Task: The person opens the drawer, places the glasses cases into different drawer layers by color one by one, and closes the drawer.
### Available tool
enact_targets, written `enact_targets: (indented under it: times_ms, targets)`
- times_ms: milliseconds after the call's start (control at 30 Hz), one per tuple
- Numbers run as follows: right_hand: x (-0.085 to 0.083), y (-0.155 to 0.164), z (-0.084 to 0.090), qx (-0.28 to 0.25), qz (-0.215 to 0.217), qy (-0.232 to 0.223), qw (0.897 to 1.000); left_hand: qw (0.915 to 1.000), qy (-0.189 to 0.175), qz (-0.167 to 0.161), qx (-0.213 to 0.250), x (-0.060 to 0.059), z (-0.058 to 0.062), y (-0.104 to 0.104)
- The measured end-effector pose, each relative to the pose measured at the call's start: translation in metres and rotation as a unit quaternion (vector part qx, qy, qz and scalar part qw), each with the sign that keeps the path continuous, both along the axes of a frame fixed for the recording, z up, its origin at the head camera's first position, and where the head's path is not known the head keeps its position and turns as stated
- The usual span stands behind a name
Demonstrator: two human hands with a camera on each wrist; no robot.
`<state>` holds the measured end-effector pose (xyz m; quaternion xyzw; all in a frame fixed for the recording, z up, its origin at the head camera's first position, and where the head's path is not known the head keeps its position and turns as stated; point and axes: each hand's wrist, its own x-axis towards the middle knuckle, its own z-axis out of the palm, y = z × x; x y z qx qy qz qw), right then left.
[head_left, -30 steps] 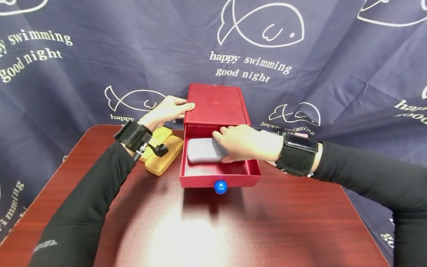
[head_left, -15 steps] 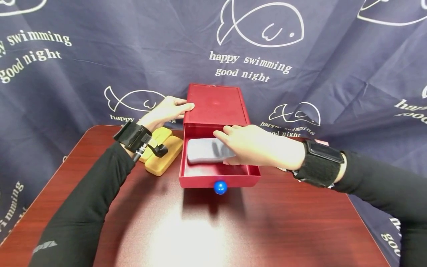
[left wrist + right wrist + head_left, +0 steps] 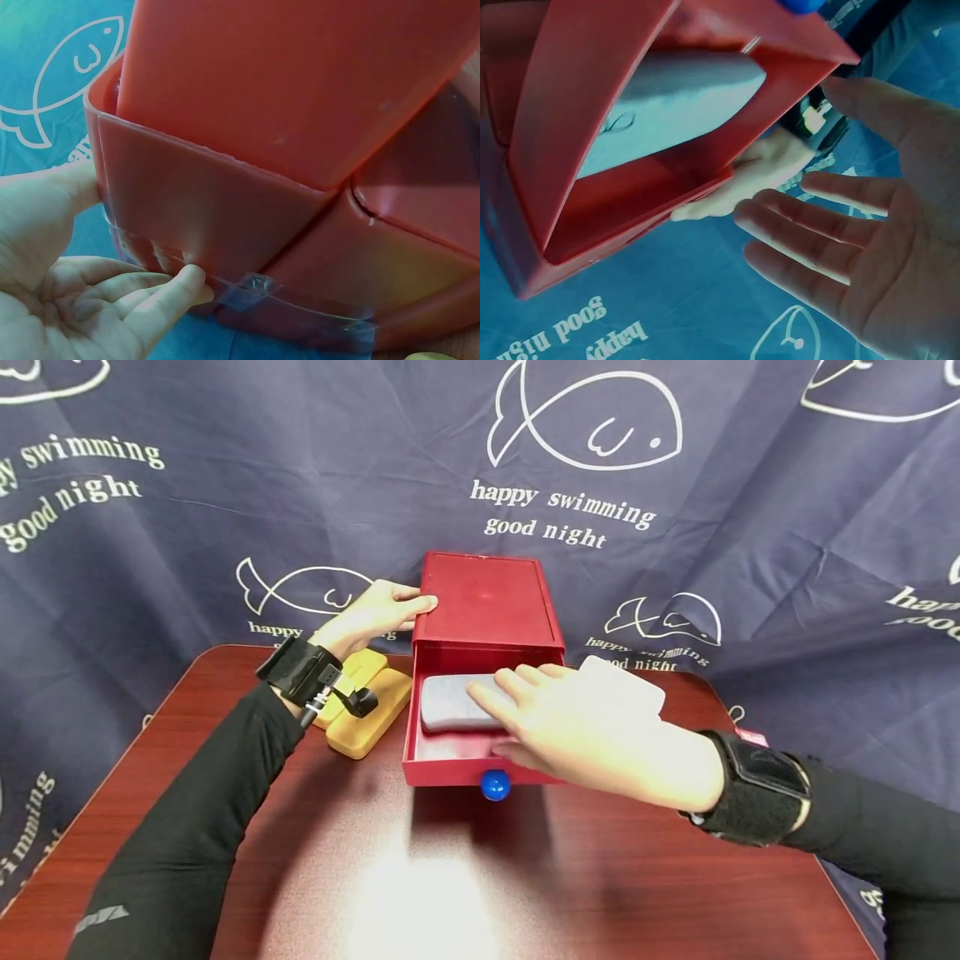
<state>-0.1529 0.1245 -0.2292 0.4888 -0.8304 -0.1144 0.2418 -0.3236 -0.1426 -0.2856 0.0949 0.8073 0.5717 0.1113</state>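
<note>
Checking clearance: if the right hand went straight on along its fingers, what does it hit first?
Likely the pale grey, rounded oblong case in the open red plastic drawer. Depth is unclear; the right hand might pass above it.

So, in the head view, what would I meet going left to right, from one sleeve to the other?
Left black sleeve, left wristband, left hand, light grey case in the red drawer, right hand, right wristband, right black sleeve.

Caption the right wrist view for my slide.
Right hand poised near an open red drawer containing a pale case.
</note>
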Motion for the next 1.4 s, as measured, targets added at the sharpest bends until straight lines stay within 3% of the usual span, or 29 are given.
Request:
enact_targets:
  times_ms: [267,500,1067,1400]
  targets:
    - [0.029,-0.001,-0.017,-0.001,0.101,0.092,0.991,1.0000,-0.003,-0.001,0.000,-0.002,0.002,0.001]
    - [0.048,0.000,-0.028,0.040,0.151,0.125,0.980,1.0000,-0.006,0.004,-0.001,-0.002,0.004,0.001]
    - [0.045,-0.001,-0.068,0.068,0.166,0.179,0.967,1.0000,-0.007,0.006,-0.003,-0.001,0.002,0.000]
    - [0.039,-0.004,-0.077,0.074,0.152,0.229,0.959,1.0000,-0.008,0.005,-0.001,-0.002,0.000,0.001]
